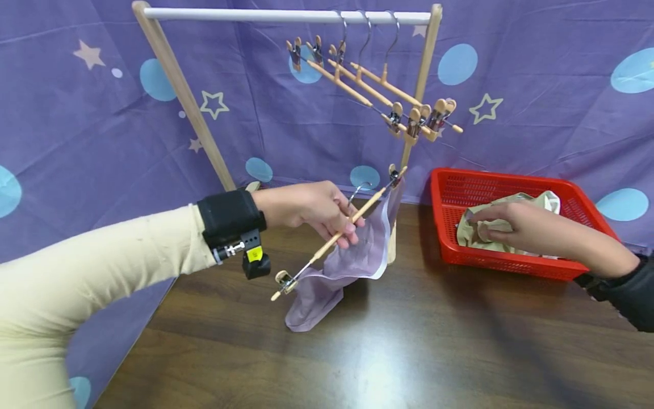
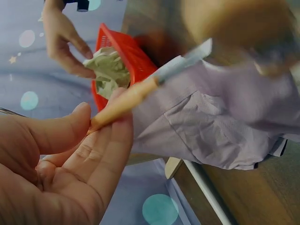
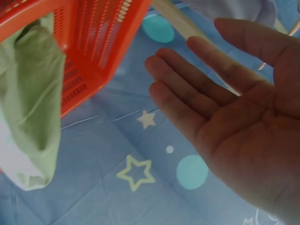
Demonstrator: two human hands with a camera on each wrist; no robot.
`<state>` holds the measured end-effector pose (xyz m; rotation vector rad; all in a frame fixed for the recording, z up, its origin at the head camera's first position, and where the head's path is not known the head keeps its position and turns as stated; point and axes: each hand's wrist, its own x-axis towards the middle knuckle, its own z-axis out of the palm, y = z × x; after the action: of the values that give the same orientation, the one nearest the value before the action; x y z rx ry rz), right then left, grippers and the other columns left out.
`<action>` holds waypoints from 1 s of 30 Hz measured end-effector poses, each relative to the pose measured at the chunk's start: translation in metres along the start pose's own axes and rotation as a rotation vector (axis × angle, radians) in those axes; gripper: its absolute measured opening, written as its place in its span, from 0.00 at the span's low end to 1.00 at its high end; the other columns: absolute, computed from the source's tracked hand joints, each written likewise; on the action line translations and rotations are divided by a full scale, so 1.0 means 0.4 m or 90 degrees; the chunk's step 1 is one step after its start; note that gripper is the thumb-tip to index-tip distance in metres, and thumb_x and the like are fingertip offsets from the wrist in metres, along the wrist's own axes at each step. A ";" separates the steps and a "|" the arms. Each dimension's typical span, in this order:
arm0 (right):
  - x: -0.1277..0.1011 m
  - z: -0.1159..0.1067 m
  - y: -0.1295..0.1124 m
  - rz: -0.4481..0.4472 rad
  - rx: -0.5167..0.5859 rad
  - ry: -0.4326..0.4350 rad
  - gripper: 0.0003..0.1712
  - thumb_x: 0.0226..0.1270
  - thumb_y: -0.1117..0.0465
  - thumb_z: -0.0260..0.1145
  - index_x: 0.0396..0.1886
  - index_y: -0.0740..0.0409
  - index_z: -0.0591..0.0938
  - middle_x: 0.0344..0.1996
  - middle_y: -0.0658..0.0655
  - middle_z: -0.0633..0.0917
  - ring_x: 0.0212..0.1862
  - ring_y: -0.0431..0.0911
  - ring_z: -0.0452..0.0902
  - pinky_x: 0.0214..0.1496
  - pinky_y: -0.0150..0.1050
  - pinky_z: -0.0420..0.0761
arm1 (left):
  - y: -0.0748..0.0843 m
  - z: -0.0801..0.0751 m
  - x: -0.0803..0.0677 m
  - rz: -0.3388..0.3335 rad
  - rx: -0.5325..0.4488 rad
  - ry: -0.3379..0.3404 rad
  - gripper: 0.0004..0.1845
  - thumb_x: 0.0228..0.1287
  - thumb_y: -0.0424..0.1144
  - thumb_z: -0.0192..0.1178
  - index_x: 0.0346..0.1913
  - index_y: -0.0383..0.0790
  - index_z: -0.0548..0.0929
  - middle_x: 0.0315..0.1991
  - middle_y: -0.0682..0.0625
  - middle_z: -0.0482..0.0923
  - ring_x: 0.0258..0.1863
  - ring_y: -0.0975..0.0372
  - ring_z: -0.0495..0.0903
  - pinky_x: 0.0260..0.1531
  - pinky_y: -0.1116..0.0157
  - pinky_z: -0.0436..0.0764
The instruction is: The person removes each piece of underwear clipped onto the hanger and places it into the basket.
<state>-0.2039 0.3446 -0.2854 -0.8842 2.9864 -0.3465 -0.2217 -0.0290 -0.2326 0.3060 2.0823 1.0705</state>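
My left hand point(image 1: 327, 213) pinches the wooden bar of a clip hanger point(image 1: 360, 211) between thumb and fingers. A lilac garment point(image 1: 357, 258) with a pale band along its top edge hangs from the hanger's two end clips, its lower part close to the floor. My right hand point(image 1: 521, 227) is above the red basket point(image 1: 516, 262), by a light green cloth garment point(image 1: 467, 230) inside it. In the right wrist view the right hand's fingers point(image 3: 187, 96) are extended, apart from the green garment point(image 3: 37, 89), and hold nothing.
A rack with a white rail point(image 1: 286, 15) and wooden legs point(image 1: 184, 94) stands behind my left hand. Several clips show on the three hangers point(image 1: 360, 79) at the rail's right side. A purple patterned backdrop point(image 1: 536, 34) rises behind; the floor point(image 1: 460, 352) is dark wood.
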 end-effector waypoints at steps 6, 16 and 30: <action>0.015 0.001 -0.040 -0.021 -0.001 0.037 0.22 0.63 0.64 0.75 0.57 0.60 0.85 0.45 0.54 0.89 0.37 0.38 0.83 0.44 0.42 0.90 | 0.006 0.016 0.029 -0.020 0.030 0.003 0.13 0.71 0.26 0.59 0.56 0.32 0.83 0.40 0.39 0.89 0.26 0.63 0.86 0.44 0.61 0.90; 0.036 -0.017 -0.095 0.019 0.046 0.078 0.32 0.67 0.58 0.74 0.68 0.61 0.76 0.58 0.64 0.85 0.58 0.58 0.83 0.59 0.61 0.83 | 0.009 0.023 0.041 0.008 0.121 0.040 0.14 0.71 0.26 0.60 0.57 0.33 0.85 0.45 0.38 0.89 0.25 0.64 0.85 0.32 0.69 0.87; 0.058 -0.026 -0.155 -0.019 0.125 0.115 0.26 0.68 0.57 0.73 0.65 0.50 0.81 0.56 0.52 0.87 0.57 0.47 0.84 0.54 0.23 0.80 | 0.005 0.012 0.034 0.114 0.200 0.088 0.11 0.71 0.27 0.61 0.52 0.33 0.88 0.38 0.42 0.91 0.24 0.68 0.80 0.25 0.76 0.79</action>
<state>-0.1911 0.2837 -0.2607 -0.9225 3.0295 -0.7443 -0.2278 -0.0179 -0.2398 0.5980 2.3846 0.8839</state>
